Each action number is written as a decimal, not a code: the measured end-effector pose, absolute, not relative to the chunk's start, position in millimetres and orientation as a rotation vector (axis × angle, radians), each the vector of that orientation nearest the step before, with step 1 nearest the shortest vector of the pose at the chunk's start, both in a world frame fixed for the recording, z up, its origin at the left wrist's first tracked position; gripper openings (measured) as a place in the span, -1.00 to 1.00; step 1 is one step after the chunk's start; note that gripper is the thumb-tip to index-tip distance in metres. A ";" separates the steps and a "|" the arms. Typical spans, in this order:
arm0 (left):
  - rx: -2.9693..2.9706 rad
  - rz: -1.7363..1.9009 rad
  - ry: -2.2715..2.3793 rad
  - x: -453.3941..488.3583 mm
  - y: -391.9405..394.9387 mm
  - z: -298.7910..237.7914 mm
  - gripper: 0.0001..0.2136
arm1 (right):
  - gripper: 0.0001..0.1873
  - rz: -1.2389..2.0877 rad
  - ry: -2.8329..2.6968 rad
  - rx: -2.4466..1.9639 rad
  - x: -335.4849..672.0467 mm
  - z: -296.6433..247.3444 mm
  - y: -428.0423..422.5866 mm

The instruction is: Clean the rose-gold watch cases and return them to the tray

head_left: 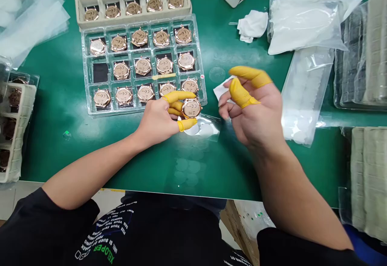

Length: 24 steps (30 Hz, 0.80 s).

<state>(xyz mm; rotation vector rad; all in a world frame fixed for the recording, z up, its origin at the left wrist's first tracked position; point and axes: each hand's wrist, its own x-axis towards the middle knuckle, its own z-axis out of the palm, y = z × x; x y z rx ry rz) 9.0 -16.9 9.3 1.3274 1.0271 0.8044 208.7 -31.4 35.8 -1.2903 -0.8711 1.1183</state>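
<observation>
My left hand [165,116], with yellow finger cots on it, grips a rose-gold watch case [191,108] by its edge, engraved back facing up. Just behind it lies a clear plastic tray [200,62] of similar watch cases; one compartment at the left of its middle row shows only a black pad [100,72]. My right hand [254,100] is raised to the right of the watch case, thumb and forefinger in yellow cots held a little apart. Its other fingers curl over a white cloth [222,90], partly hidden by them.
A thin yellow stick [163,76] lies across the tray. Beyond stands a beige tray [133,21] with more watch cases. Clear film with round stickers [208,128] lies under my hands. Bagged white sheets [305,24], a crumpled cloth [252,26] and stacked trays [367,173] sit at right.
</observation>
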 end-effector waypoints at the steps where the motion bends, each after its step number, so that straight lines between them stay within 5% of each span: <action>1: 1.328 0.814 1.018 9.0 -16.9 8.9 -0.48 | -0.53 1.183 -0.885 -1.346 205.3 36.6 -33.2; 7: 1.371 0.846 0.979 7.1 -17.2 6.8 -0.49 | -0.52 1.551 -1.009 -1.482 192.7 36.0 -41.3; 14: 1.365 0.822 0.972 6.8 -18.3 6.0 -0.46 | -0.55 1.462 -0.816 -1.433 177.8 32.0 -41.6; 19: 1.321 0.807 1.005 6.7 -16.9 12.1 -0.45 | -0.40 1.475 -0.869 -1.458 193.9 34.0 -33.0; 22: 1.329 0.805 1.047 6.5 -16.0 12.1 -0.47 | -0.44 1.093 -1.002 -1.645 227.6 39.1 -24.8; 24: 1.349 0.807 1.062 6.6 -16.0 11.1 -0.48 | -0.74 0.620 -1.225 -1.863 254.9 41.3 -20.0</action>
